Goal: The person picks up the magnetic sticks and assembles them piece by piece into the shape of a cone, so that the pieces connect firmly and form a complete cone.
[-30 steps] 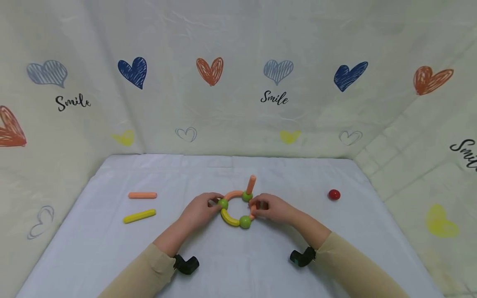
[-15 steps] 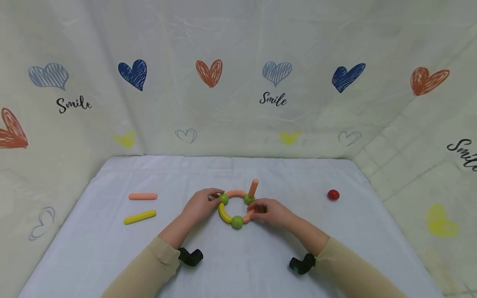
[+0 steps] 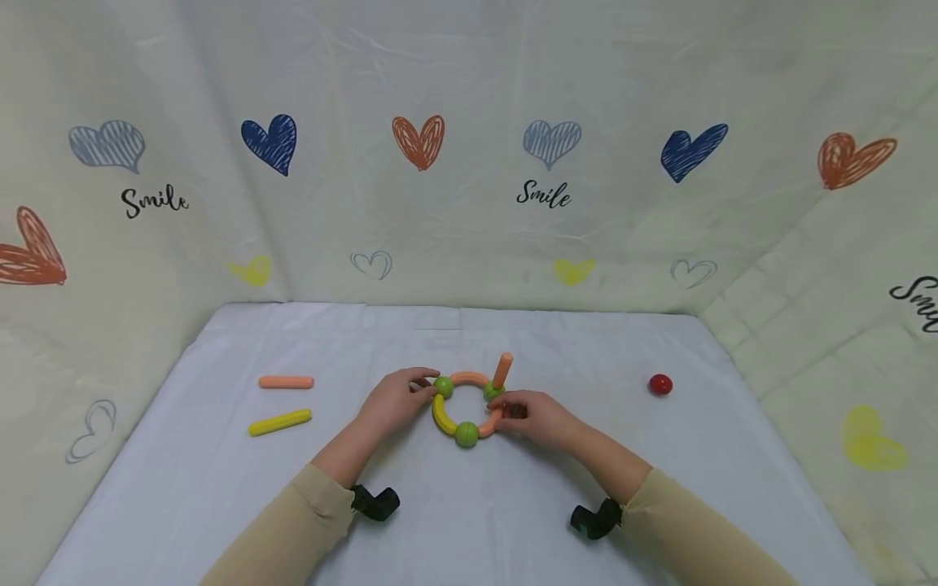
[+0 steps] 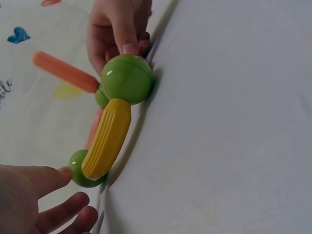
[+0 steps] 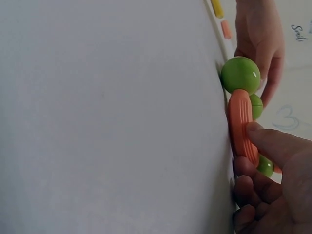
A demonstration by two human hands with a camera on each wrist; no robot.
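Note:
A ring of green balls joined by curved rods lies mid-table. My left hand (image 3: 392, 400) pinches its left green ball (image 3: 443, 387) between thumb and index finger. A yellow curved rod (image 4: 108, 139) runs from there to the front green ball (image 3: 466, 435). My right hand (image 3: 538, 417) grips the orange curved rod (image 5: 240, 124) on the right side, thumb on top of its ribbed face. Another orange curved rod (image 3: 469, 378) closes the back. From the back-right green ball (image 3: 493, 392), partly behind my right fingers, a straight orange rod (image 3: 502, 370) sticks up.
To the left lie a straight orange rod (image 3: 286, 382) and a straight yellow rod (image 3: 280, 422). A red ball (image 3: 660, 384) sits at the right. White cloth covers the table (image 3: 469, 521), and a heart-printed curtain (image 3: 469, 212) hangs behind it.
The ring has turned a little clockwise: its front ball shifted left, the left ball moved back, and the upright rod moved right. Both hands keep their hold.

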